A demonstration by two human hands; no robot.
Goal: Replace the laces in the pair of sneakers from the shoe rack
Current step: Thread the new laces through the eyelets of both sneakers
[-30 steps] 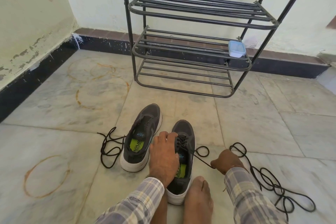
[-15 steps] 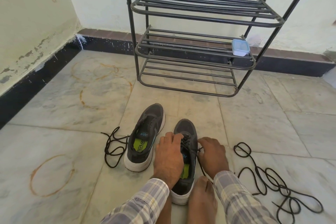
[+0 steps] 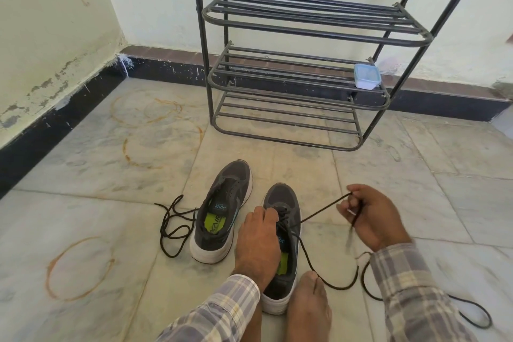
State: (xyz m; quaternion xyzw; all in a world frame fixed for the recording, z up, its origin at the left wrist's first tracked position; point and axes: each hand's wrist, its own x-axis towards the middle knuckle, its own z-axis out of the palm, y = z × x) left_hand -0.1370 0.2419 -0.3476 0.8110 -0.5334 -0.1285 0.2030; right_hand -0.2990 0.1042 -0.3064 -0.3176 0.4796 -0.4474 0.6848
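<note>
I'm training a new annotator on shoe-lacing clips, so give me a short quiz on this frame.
1. True or false: the lidded box lies on the floor.
2. The right hand pinches: A) a lace; B) a sneaker heel; C) the box.
3. How many sneakers stand on the floor?
Key: 1 false, it sits on a shelf of the rack. 2 A. 3 two: the near sneaker under the left hand, the far sneaker beside it.
</note>
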